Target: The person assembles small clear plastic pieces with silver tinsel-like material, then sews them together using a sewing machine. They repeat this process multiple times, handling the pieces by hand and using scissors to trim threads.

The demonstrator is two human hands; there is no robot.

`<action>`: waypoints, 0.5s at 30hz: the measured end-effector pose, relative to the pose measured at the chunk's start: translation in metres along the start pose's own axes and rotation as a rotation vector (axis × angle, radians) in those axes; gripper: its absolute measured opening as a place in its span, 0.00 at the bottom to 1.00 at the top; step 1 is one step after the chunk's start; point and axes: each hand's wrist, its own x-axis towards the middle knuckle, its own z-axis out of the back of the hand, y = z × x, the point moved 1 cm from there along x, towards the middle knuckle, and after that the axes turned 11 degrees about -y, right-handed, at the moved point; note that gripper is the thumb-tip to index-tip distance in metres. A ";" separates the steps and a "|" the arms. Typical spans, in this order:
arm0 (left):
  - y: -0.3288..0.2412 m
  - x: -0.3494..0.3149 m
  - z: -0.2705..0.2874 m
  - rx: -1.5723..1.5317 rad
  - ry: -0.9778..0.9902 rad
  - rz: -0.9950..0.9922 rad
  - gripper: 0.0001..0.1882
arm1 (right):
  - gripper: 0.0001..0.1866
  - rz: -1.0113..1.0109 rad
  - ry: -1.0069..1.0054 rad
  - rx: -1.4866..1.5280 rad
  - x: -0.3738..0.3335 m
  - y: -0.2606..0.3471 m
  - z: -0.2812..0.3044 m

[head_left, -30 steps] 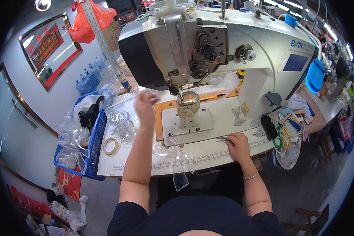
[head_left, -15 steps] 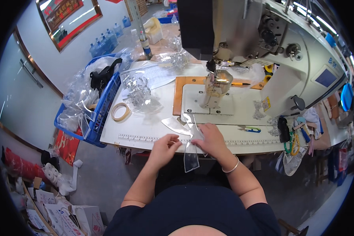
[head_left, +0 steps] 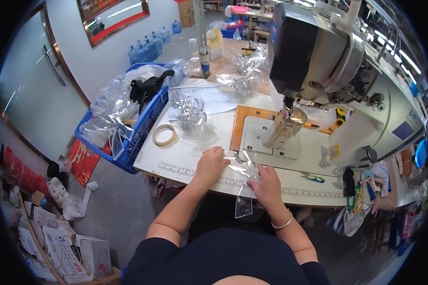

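Note:
A clear plastic piece (head_left: 244,202) with several arms lies at the front edge of the sewing table, one arm hanging over the edge. My left hand (head_left: 211,167) is closed on the end of its left arm, with the fingertips partly hidden. On the other side, my right hand (head_left: 267,187) grips the piece near its middle, the thumb bent toward it. Just beyond stands the sewing machine (head_left: 314,61), its presser foot and post (head_left: 283,130) over a white metal plate (head_left: 254,137). A printed ruler strip (head_left: 180,170) runs along the table edge under my hands.
Left of my hands lie a tape roll (head_left: 164,135) and a heap of clear plastic pieces (head_left: 191,114). A blue basket (head_left: 150,109) full of plastic stands at the table's left. Thread snips (head_left: 314,178) lie to the right. Cartons (head_left: 95,256) stand on the floor.
The view has shifted, so the table sits further right. My left hand has moved up to the left arm of the plastic piece and grasped it. My right hand has moved nearer the table edge.

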 end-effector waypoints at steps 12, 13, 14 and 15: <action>-0.031 -0.017 0.007 -1.043 -0.084 -0.098 0.09 | 0.17 0.429 -0.086 0.367 0.031 0.001 -0.010; -0.035 -0.019 0.000 -1.224 -0.061 0.058 0.11 | 0.09 0.253 -0.067 0.452 0.030 -0.001 -0.013; -0.038 -0.019 -0.006 -1.399 -0.034 0.220 0.12 | 0.07 0.130 -0.101 0.553 0.028 -0.003 -0.011; -0.036 -0.019 -0.007 -1.411 0.053 0.293 0.15 | 0.05 0.004 -0.138 0.653 0.026 -0.004 -0.006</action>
